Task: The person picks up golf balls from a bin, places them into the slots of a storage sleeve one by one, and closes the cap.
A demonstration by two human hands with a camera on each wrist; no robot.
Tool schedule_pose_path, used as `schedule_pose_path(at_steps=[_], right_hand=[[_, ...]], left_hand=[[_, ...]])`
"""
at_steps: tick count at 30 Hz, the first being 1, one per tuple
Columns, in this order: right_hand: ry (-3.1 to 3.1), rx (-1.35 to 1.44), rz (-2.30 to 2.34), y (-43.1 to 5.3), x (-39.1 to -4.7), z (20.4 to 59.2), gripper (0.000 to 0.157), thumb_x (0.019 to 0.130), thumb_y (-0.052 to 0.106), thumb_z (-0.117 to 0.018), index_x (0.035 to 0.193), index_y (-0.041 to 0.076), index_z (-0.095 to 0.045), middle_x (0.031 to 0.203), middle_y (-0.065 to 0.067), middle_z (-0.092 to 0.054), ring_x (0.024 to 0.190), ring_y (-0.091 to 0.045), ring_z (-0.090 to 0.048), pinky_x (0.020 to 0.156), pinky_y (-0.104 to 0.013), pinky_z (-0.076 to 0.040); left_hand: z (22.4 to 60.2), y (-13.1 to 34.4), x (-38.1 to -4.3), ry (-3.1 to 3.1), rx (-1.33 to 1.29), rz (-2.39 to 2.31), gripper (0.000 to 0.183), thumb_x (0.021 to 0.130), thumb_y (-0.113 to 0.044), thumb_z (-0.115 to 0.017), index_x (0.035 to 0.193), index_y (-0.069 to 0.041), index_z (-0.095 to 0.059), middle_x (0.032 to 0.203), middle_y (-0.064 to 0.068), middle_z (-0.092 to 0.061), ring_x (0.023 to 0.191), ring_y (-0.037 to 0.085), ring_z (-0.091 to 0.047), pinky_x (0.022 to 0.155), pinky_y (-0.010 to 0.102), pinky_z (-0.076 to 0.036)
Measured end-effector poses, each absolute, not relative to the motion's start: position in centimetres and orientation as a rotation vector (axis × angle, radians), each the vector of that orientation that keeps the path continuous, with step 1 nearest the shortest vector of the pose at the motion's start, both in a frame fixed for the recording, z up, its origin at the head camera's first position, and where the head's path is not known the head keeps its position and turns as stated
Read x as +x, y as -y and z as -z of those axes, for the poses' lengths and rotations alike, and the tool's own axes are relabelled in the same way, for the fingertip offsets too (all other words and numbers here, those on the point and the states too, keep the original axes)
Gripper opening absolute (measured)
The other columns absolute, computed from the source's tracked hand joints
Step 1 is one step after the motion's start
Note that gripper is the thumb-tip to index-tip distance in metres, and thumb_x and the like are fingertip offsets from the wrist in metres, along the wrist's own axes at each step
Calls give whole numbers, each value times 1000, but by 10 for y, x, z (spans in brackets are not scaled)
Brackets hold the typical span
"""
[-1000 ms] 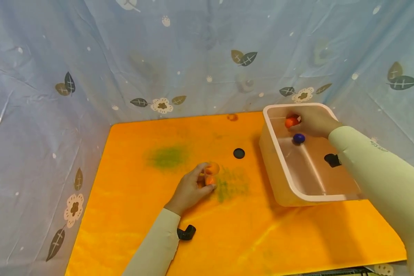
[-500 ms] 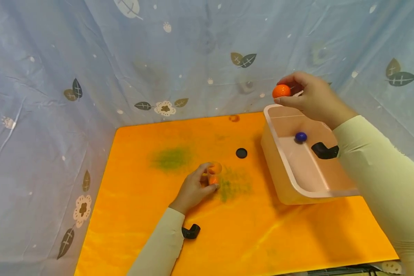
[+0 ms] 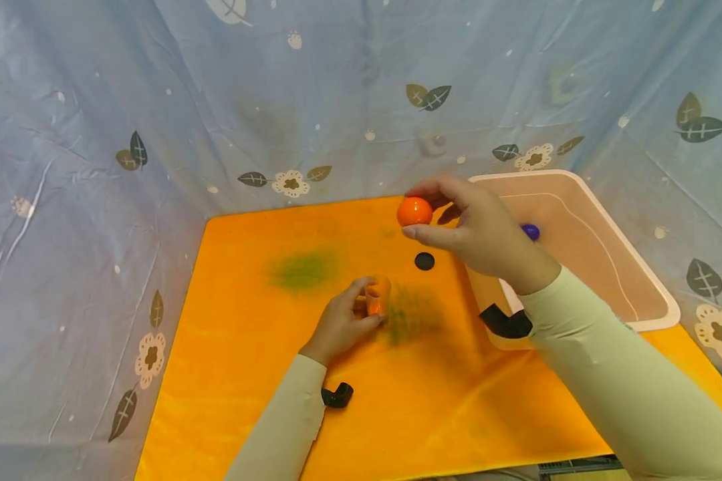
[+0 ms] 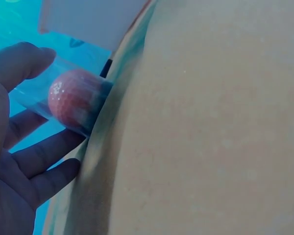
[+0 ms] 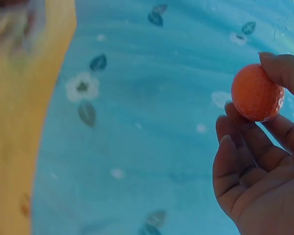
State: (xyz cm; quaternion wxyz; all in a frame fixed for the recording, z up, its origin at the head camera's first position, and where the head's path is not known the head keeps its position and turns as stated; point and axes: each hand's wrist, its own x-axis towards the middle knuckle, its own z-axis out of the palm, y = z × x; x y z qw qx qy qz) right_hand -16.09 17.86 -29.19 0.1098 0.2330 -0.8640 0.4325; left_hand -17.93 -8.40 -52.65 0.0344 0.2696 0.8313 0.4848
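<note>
Sleeves (image 3: 608, 364) of pale cloth cover both my forearms, and a small black piece (image 3: 337, 395) juts out at my left wrist, with a matching one at the right. Under them spreads the orange table cover (image 3: 247, 387), marked with blurry green patches.

My left hand (image 3: 337, 327) is curved around a small clear cup (image 3: 378, 288), thumb on the near side and fingers on the far side. The cup stands upright on the table cover, and an orange ball (image 4: 71, 100) sits down inside it, seen through the clear wall from my left wrist. Just past the cup, toward the right, a flat black disc (image 3: 424, 261) lies on the table.

My right hand (image 3: 487, 237) holds a second orange ball (image 3: 414, 212), shiny and dimpled, pinched between the thumb and the fingers. I have it up in the air, touching neither the cup nor the tub; seen from my right wrist, only curtain shows behind it.

On my right stands a pale pink tub (image 3: 656, 294), partly hidden by my right hand and forearm. Inside it lies a dark blue ball (image 3: 531, 232), partly covered by my hand in the head view.

Farthest off, a bluish curtain (image 3: 349, 67) with printed leaves and white flowers hangs around the table.
</note>
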Motion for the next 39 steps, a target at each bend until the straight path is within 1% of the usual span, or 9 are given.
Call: schedule_pose_path(at_steps=[5,12,18,22,26,28,31,35,39], right_hand=[[2529,696,-1404,-157,-162,338,39,94,12,-89,130,7,-73,114,-3,-73,103,-19,-65,83,-41,-54],[2624,667,-1443,-143,-163,408,40,95,12,-89,131,8,-73,118,0,-74,106,-21,-65,86,-50,-53],[2666,678,-1431,-141,-161,435,42,95,13,-89,135,10,-73,126,1,-72,108,-23,-64,87,-52,-53],[2652,731,-1433,-140,-162,443,38,96,12,-88,131,11,-74,128,-1,-70,108,-24,-63,87,-50,-54],[2645,749,-1480,-139,-163,447,35,97,12,-87,129,10,-75,128,-3,-70,109,-26,-63,89,-53,-56],[2652,743,-1496,-138,-162,447,37,97,13,-87,132,9,-74,130,-4,-71,110,-26,-64,90,-54,-56],[2682,728,-1468,-137,-161,444,44,97,15,-87,137,8,-71,135,-4,-69,113,-27,-64,90,-53,-56],[2700,761,-1359,-139,-154,425,52,98,18,-87,144,5,-67,142,-6,-66,118,-28,-63,92,-49,-56],[2647,857,-1280,-145,-144,392,59,98,20,-87,149,6,-63,144,-7,-65,120,-27,-62,92,-46,-55]], left_hand=[[528,84,-181,-2564,859,-1508,67,96,-17,-89,153,-24,-54,127,-1,-70,104,13,-76,93,44,-60],[532,82,-181,-2585,871,-1514,71,95,-20,-90,153,-38,-54,122,-1,-72,104,15,-76,94,46,-60],[534,82,-180,-2587,886,-1519,72,94,-20,-91,154,-37,-54,124,-2,-69,102,11,-76,95,42,-59],[533,83,-180,-2585,895,-1518,70,94,-18,-90,153,-34,-55,125,-2,-69,104,12,-76,95,42,-59],[533,85,-179,-2592,898,-1496,70,95,-19,-89,155,-32,-54,134,0,-68,108,13,-75,97,41,-59],[533,86,-178,-2602,892,-1485,71,96,-20,-89,156,-31,-54,139,2,-66,110,13,-75,98,41,-58],[533,86,-178,-2601,874,-1494,71,95,-21,-90,155,-31,-54,139,3,-66,111,15,-75,98,42,-58],[533,85,-178,-2599,855,-1507,69,95,-22,-91,153,-30,-56,134,4,-68,110,17,-76,97,44,-59],[535,84,-178,-2589,863,-1518,68,95,-18,-90,153,-30,-56,131,4,-69,108,19,-76,95,44,-60]])
